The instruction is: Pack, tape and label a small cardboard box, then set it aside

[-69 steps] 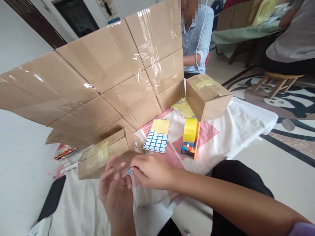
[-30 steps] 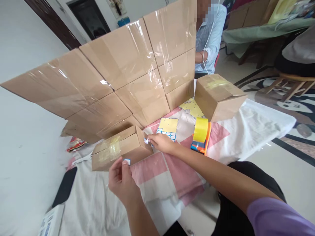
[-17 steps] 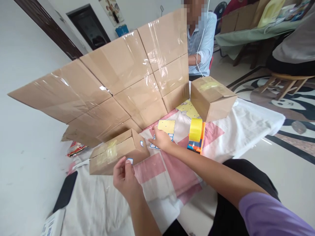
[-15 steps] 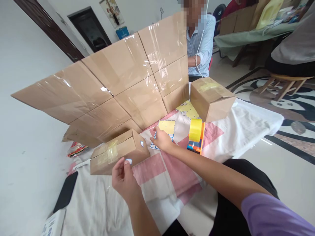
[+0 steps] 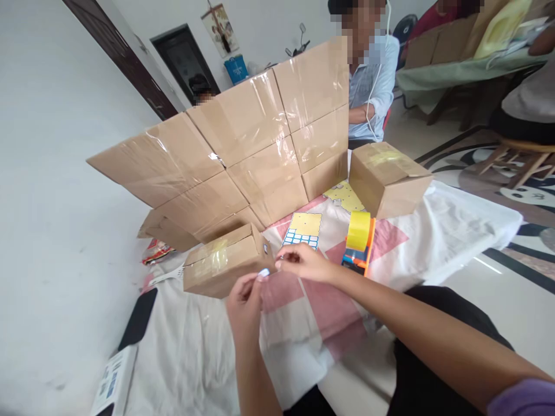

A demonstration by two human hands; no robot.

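Observation:
My left hand is closed in a pinch on a small white sticker with a blue edge, held up at the fingertips. Just to its right, my right hand has thumb and fingers pressed together; whether anything sits between them is too small to make out. Behind the right hand, a sheet of blue-edged stickers with a yellow upper part lies on the cloth, its lower end covered by the hand. Beyond my left hand, a taped cardboard box bears a small sticker on its end.
A tape dispenser with yellow tape stands right of the sheet. A tall cardboard panel rises behind. Another closed box is at the right, a dark phone-like slab at the left. A person in a light blue shirt sits beyond.
My right hand has moved from over the sticker sheet toward me, close to the left hand. The left hand still pinches its sticker. The whole view has shifted slightly.

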